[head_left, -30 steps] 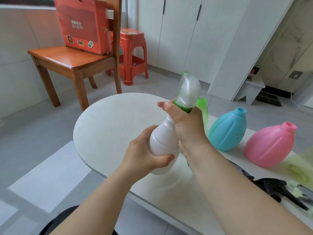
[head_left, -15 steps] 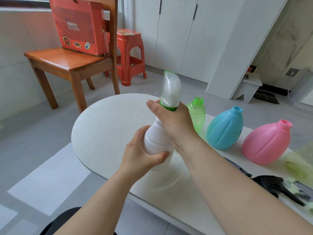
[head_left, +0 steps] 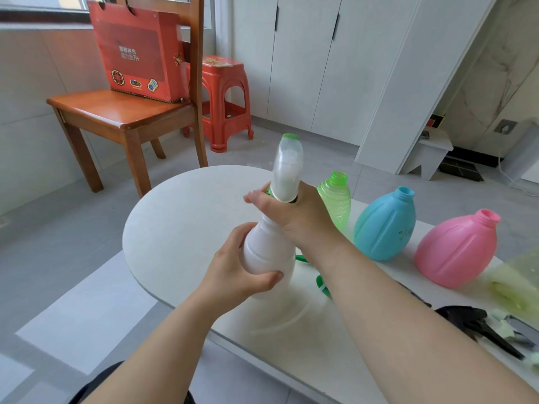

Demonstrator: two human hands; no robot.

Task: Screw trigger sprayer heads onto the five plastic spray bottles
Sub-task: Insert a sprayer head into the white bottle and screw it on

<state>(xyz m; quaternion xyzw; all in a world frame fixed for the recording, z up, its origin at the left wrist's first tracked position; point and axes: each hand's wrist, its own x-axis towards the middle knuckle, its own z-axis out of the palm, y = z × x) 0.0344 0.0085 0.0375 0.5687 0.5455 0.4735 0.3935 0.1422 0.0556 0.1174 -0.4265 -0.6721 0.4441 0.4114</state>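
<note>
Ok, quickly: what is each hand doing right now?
Left hand: grips the body of the white bottle.
Right hand: grips the sprayer head at its collar.

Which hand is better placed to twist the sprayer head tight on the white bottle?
The right hand: its fingers curl round the green collar at the neck of the white bottle, under the sprayer head. The left hand grips the bottle's body, suited to steadying it.

The left forearm (head_left: 163, 342) and right forearm (head_left: 408, 325) are bare; dark clothing (head_left: 87, 395) (a mere sliver) shows below.
</note>
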